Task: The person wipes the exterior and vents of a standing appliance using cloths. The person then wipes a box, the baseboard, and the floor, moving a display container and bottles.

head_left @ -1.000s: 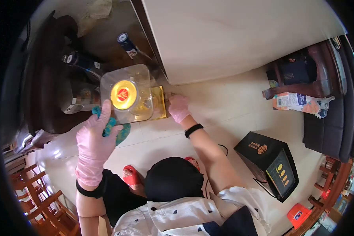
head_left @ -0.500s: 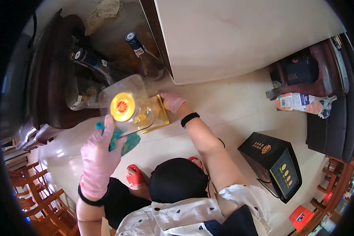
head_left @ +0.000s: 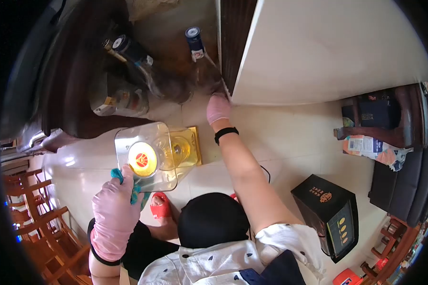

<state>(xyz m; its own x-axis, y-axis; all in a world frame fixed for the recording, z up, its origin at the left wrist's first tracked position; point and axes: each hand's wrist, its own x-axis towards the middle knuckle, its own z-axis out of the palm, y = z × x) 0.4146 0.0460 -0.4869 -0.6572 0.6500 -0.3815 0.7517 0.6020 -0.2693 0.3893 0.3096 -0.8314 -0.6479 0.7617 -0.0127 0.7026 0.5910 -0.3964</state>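
Note:
My left hand [head_left: 114, 204], in a pink glove, is closed with a teal cloth [head_left: 137, 194] bunched in it. Its thumb presses on the clear plastic box [head_left: 164, 178] by the round gold disc [head_left: 142, 159] at the top. Inside the box a clear glass shape shows, and a gold base [head_left: 197, 146] forms its far end. Whether the box rests on the floor I cannot tell. My right hand [head_left: 218, 108], also gloved in pink, reaches to the wall corner beside the foot of a blue-capped bottle [head_left: 207, 69]; its fingers are blurred and partly hidden.
More bottles [head_left: 138, 64] and a small box [head_left: 104, 105] stand by the dark carved furniture [head_left: 76, 109]. A white panel [head_left: 318, 52] rises ahead. A black gift bag [head_left: 324, 216] stands at right. Wooden chairs [head_left: 47, 228] are at left.
My right hand has left the gold base and moved to the wall corner near the bottle. My left hand and the clear box have come closer to my body. The view has turned slightly.

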